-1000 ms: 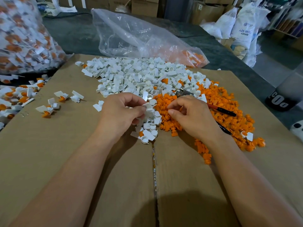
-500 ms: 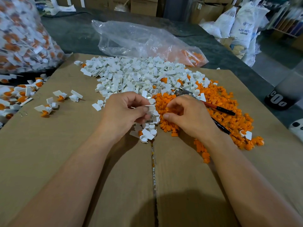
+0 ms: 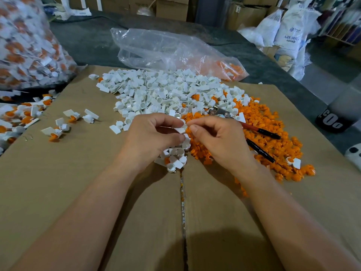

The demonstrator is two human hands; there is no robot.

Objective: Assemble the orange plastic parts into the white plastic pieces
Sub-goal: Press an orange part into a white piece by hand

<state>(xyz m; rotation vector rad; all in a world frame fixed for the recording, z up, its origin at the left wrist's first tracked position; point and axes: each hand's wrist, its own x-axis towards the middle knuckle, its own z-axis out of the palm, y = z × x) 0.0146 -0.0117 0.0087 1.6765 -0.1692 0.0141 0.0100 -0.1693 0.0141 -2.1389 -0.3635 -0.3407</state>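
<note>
At the white heap's near edge, my left hand pinches a white piece by its flat tab. My right hand curls against it, contents hidden. It looks light, stiff and slick.

— What colours on the brown cardboard?
— Far, the white pieces; right of them, the orange parts; left, white-and-orange ones.
— Those pliers?
— Red and black handles. The far bag is clear.
</note>
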